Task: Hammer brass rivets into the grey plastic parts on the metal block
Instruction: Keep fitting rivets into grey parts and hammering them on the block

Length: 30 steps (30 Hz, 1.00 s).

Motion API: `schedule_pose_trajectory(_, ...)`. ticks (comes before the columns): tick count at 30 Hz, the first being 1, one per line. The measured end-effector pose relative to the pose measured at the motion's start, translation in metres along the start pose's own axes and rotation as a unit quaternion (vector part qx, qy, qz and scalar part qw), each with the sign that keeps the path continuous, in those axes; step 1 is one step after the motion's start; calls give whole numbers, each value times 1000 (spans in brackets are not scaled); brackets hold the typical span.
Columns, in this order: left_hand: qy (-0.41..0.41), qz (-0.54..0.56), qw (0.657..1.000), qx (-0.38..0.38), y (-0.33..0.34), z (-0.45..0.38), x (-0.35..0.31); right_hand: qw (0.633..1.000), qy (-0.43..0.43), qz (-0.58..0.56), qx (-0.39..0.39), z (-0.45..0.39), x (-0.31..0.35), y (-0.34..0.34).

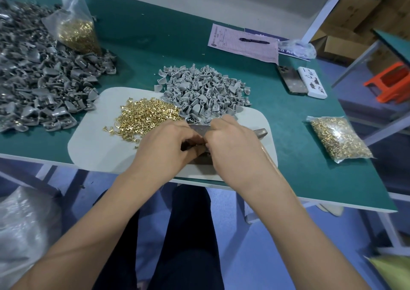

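Both bare forearms reach forward from the lower corners of the head view and converge over the metal block (203, 159). The left hand (165, 144) lies palm down on the block's left side, its fingers curled inward toward the middle of the block. The right hand (230, 139) lies on the block's right side, knuckles up, its fingers bent toward the left hand. The fingertips of the two hands meet above the block; what they pinch is hidden.
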<state>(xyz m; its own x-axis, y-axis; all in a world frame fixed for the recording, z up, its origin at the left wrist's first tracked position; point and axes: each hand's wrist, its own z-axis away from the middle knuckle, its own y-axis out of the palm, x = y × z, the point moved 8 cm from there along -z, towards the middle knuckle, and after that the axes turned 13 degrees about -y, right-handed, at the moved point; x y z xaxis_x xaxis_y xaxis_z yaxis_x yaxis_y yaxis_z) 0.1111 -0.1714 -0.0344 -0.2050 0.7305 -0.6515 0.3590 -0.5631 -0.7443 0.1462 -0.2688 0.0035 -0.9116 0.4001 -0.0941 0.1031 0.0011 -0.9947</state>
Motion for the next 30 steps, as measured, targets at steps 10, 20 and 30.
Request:
schedule_pose_trajectory(10, -25, 11, 1000, 2, 0, 1, 3, 984, 44, -161, -64, 10, -21, 15)
schedule_pose_trajectory(20, -36, -21, 999, -10, -1, 1, 2, 914, 376, -136, -69, 103, -105, 63)
schedule_pose_trajectory(30, -47, -35, 998, -17, -5, 1, -2, 907, 273, -246, -205, 102, -88, 25)
